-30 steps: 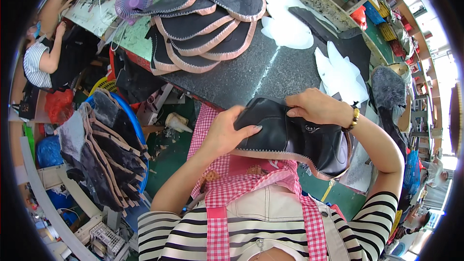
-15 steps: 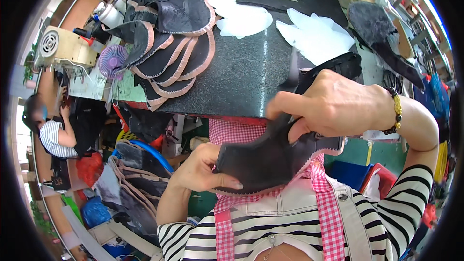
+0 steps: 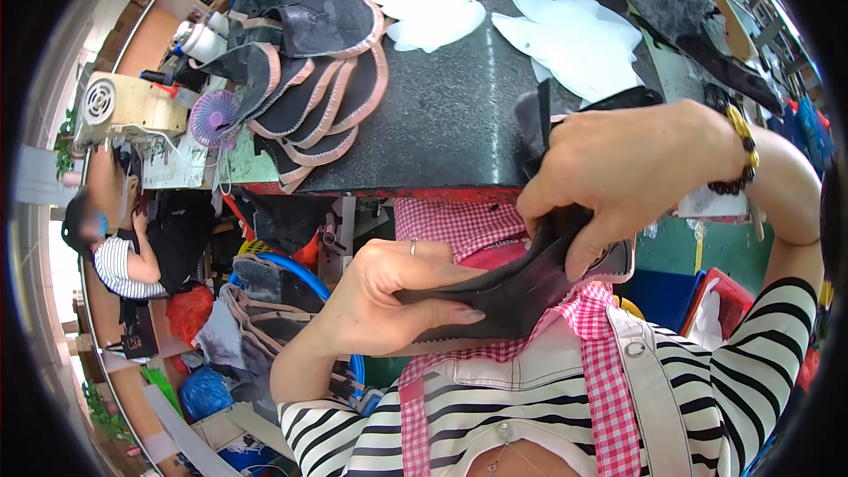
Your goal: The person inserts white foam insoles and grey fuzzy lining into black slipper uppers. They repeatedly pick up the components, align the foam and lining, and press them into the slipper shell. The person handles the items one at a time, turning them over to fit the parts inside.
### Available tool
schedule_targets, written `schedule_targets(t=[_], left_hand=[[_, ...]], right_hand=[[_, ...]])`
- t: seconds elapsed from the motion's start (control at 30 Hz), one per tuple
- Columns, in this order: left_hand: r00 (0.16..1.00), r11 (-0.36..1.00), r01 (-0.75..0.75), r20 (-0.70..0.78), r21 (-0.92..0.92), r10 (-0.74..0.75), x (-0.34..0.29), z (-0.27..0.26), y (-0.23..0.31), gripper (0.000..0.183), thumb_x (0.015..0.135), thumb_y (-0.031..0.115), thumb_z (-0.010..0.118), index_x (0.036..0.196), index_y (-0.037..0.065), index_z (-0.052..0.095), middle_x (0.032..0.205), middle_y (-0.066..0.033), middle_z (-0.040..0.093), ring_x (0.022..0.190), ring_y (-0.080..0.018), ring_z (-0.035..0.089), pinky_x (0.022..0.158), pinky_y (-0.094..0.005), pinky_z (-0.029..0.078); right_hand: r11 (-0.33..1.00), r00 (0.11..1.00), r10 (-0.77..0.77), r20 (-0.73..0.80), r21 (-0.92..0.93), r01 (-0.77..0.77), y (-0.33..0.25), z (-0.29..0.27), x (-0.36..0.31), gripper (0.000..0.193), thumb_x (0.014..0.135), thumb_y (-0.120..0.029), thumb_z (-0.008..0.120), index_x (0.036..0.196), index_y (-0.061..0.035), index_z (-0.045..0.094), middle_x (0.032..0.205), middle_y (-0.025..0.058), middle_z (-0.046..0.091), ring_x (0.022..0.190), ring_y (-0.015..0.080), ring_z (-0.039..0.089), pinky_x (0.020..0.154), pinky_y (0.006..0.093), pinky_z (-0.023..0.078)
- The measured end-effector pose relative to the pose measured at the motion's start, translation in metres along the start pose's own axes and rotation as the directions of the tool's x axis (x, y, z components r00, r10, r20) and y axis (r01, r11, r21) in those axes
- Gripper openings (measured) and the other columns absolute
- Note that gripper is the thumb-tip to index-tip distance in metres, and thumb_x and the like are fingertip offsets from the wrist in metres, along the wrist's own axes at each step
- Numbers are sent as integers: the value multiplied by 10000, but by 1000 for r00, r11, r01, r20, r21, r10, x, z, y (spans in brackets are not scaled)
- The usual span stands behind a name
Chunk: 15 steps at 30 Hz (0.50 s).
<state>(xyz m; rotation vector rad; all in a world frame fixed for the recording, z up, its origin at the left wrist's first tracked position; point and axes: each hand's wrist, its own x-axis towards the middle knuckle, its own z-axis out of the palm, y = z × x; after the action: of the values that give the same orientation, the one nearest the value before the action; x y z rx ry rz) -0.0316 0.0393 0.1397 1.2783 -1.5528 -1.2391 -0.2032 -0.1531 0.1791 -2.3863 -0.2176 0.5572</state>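
A black shoe upper (image 3: 508,300) with a pale pink stitched edge is held over my lap, in front of the table edge. My left hand (image 3: 375,296) pinches its left end, thumb on the near side and fingers behind. Farther right, my right hand (image 3: 645,155) grips the upper's folded top edge between thumb and fingers. A narrow black strip (image 3: 535,128) stands up beside the right hand's fingers; whether it joins the upper I cannot tell. Part of the upper's right side is hidden under that hand.
On the dark tabletop (image 3: 424,137) lie stacked black uppers (image 3: 331,26), white cut shapes (image 3: 570,44) and a grey-black piece (image 3: 671,4). A purple fan (image 3: 214,117) and a beige machine (image 3: 132,106) stand left. Another person (image 3: 128,261) sits at far left. More pieces fill a blue-rimmed basket (image 3: 305,278).
The upper has tipped from showing its broad face to a narrower, folded view. My right fingers have drawn in around its edge, and my left hand's grip has shifted farther over it.
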Motion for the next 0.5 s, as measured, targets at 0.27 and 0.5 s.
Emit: schedule_targets(t=[0.27,0.5], left_hand=[[944,994,73,326,-79,-43,17,-33,-16,344,693,-9,758,1033,-10,706,754,-107,648,620,-176,581,588,-309,446],[994,889,-69,-40,454,97,46,-19,12,189,691,68,784,838,-14,699,646,-106,588,564,-208,559,526,-317,407]], right_hand=[[982,982,-133,-137,-153,112,3,-7,-10,281,764,-309,736,746,-40,657,591,121,606,588,295,622,532,379,458],[979,953,48,-298,-176,-104,4,-13,-3,373,721,-311,766,939,-29,656,686,148,637,691,327,635,638,396,476]])
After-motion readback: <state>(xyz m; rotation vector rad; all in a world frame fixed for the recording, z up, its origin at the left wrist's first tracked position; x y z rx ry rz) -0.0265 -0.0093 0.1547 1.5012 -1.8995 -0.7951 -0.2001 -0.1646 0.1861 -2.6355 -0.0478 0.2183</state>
